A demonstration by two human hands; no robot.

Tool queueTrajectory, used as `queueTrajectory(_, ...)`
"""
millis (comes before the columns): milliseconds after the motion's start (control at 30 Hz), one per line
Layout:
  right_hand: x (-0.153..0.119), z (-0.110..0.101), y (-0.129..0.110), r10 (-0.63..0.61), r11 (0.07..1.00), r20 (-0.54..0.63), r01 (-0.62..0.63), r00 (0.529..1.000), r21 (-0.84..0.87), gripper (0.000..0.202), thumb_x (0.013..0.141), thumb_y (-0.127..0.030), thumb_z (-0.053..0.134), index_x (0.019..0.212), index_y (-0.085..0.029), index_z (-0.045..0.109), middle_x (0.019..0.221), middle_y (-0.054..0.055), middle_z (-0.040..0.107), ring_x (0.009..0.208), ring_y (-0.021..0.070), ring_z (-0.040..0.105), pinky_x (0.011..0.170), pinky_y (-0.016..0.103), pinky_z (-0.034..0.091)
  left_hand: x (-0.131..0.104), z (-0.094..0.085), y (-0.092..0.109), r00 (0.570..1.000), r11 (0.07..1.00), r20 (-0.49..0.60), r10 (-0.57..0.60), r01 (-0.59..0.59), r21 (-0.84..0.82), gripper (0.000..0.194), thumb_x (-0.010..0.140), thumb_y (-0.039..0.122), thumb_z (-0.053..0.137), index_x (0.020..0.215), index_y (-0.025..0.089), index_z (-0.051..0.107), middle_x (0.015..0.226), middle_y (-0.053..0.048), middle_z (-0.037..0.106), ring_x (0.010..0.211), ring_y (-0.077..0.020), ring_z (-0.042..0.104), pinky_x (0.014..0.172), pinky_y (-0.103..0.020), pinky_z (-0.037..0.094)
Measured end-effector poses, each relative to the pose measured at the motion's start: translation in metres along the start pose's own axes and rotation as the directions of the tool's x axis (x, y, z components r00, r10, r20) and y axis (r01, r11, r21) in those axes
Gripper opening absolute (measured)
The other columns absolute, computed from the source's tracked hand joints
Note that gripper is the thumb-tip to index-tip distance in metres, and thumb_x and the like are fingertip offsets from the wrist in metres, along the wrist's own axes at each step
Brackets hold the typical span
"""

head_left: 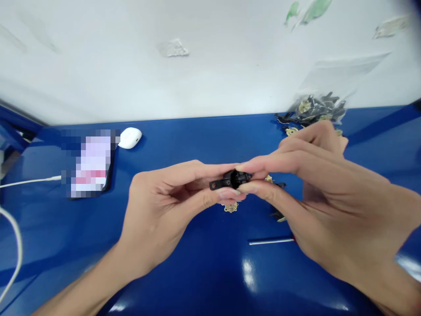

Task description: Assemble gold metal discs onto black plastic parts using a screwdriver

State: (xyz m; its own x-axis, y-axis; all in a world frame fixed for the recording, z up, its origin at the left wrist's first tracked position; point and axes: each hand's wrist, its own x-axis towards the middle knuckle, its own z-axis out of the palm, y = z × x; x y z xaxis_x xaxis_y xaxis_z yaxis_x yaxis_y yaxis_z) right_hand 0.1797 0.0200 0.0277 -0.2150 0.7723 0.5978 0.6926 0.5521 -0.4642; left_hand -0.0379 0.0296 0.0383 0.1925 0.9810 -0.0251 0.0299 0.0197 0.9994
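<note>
A small black plastic part with a hollow middle and a flat tab on its left is pinched between both hands above the table. My left hand grips its left side between thumb and fingers. From the right, my right hand pinches the other side with thumb and forefinger. Below them lies a brass-coloured plate, partly covered by my left fingers. Near my right hand rests a thin metal shaft, its right end hidden behind that hand. Black and brass pieces peek out beneath my right hand.
On the blue table, a phone with a white cable and a white earbud case lie at left. A clear bag of black and brass parts leans against the white wall at back right.
</note>
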Motion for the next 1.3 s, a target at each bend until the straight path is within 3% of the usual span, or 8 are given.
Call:
queueTrajectory(267,0.001,0.000,-0.002,-0.034,0.999,-0.020,0.035,0.999,0.042,0.011,0.106,-0.023,0.083,0.109,-0.033,0.081,0.070,-0.003,0.068,0.086,0.0250,0.062,0.081,0.044,0.052,-0.001,-0.006,-0.003,1.000,0.999,0.016,0.025,-0.025,0.032,0.023,0.093,0.019,0.098,0.108,0.036,0.098,0.090,0.001,0.092,0.079,-0.0195,0.084,0.080,-0.025,0.065)
queueTrajectory(500,-0.002,0.004,-0.003,0.022,0.996,-0.001,-0.022,1.000,0.088,0.014,0.104,-0.022,0.085,0.106,-0.036,0.083,0.074,-0.003,0.069,0.091,0.0258,0.064,0.084,0.046,0.051,-0.001,-0.004,-0.004,0.998,0.988,0.046,-0.033,0.039,-0.150,0.021,0.089,0.011,0.098,0.097,0.030,0.098,0.087,-0.001,0.091,0.080,-0.0221,0.088,0.080,-0.027,0.071)
queueTrajectory(633,-0.006,0.007,-0.002,0.081,0.975,-0.013,-0.077,0.997,0.208,0.022,0.101,-0.020,0.088,0.113,-0.039,0.087,0.078,-0.004,0.073,0.089,0.0244,0.064,0.080,0.045,0.051,-0.002,-0.004,-0.008,0.996,0.960,0.069,-0.063,0.079,-0.268,0.016,0.090,0.012,0.098,0.096,0.026,0.096,0.090,-0.001,0.092,0.085,-0.0248,0.092,0.083,-0.028,0.076)
queueTrajectory(800,-0.008,0.010,0.000,0.126,0.934,0.003,-0.120,0.992,0.336,0.016,0.098,-0.021,0.091,0.103,-0.036,0.089,0.077,-0.004,0.072,0.081,0.0230,0.059,0.081,0.046,0.048,-0.003,-0.006,-0.015,0.994,0.936,0.100,-0.032,0.065,-0.345,0.022,0.087,0.008,0.100,0.103,0.022,0.096,0.093,-0.001,0.092,0.091,-0.0289,0.093,0.087,-0.032,0.079)
queueTrajectory(1100,-0.007,0.014,0.000,0.167,0.897,0.030,-0.165,0.985,0.410,0.017,0.096,-0.018,0.092,0.096,-0.035,0.088,0.076,-0.003,0.074,0.077,0.0237,0.060,0.083,0.051,0.045,-0.009,-0.005,-0.019,0.995,0.932,0.093,-0.034,0.065,-0.356,0.026,0.093,0.004,0.094,0.104,0.027,0.095,0.097,0.004,0.092,0.094,-0.0256,0.093,0.091,-0.030,0.079)
queueTrajectory(1300,-0.005,0.016,0.001,0.143,0.884,0.041,-0.146,0.989,0.444,0.016,0.096,-0.015,0.093,0.095,-0.030,0.086,0.075,-0.004,0.074,0.077,0.0210,0.059,0.082,0.049,0.044,-0.010,-0.002,-0.018,0.995,0.921,0.070,-0.071,0.092,-0.379,0.024,0.092,0.005,0.095,0.101,0.027,0.096,0.093,0.004,0.092,0.093,-0.0252,0.093,0.087,-0.026,0.078)
